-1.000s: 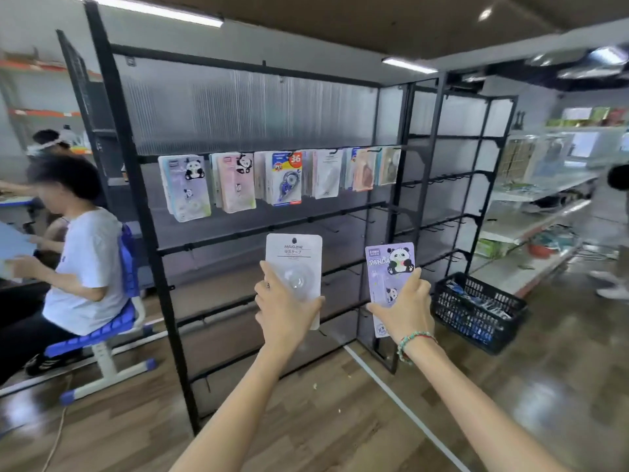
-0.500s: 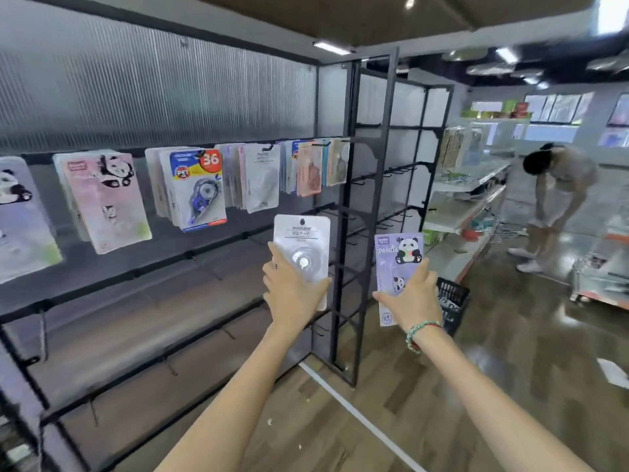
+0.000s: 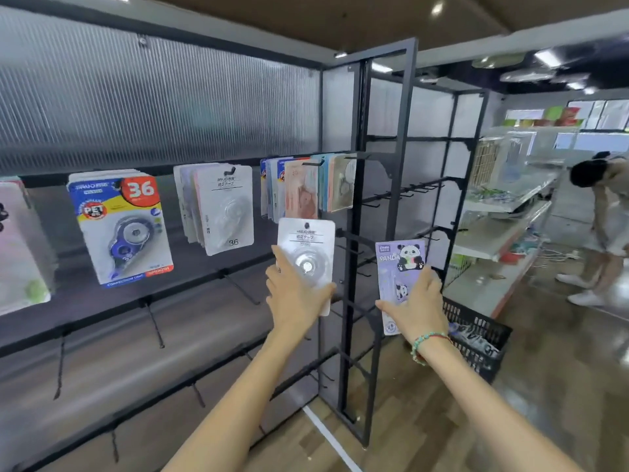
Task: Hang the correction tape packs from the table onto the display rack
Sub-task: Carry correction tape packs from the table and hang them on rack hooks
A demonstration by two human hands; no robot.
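Display rack (image 3: 355,233): black metal frame with ribbed translucent back panels, spanning the left and middle of the view; horizontal bars at several heights, bare pegs on the lower bars.
Side shelving (image 3: 500,233): white shelves at right, beyond the rack, with small goods too blurred to name.
Other person (image 3: 609,219): at far right, bent forward, standing on the wood floor.
Hanging row: on the upper bar, left to right, a pale pack cut by the left edge, a blue and yellow pack (image 3: 119,229) marked 36, a stack of white packs (image 3: 221,207), then a tight cluster of mixed packs (image 3: 306,185) near the rack's upright.
Basket (image 3: 476,338): black plastic, on the floor at lower right behind the right wrist, holding more packs.
Left hand (image 3: 296,298): raised before the rack, fingers (image 3: 280,267) curled round the lower part of a white correction tape pack.
Right hand (image 3: 415,308): raised beside the upright, thumb and fingers gripping the lower half of a purple pack; beaded bracelet (image 3: 427,344) on the wrist.
White correction tape pack (image 3: 306,250): upright in the left hand, hang hole at top, just below the mixed cluster, not on a peg.
Purple panda pack (image 3: 400,267): upright in the right hand, right of the upright, apart from any peg.
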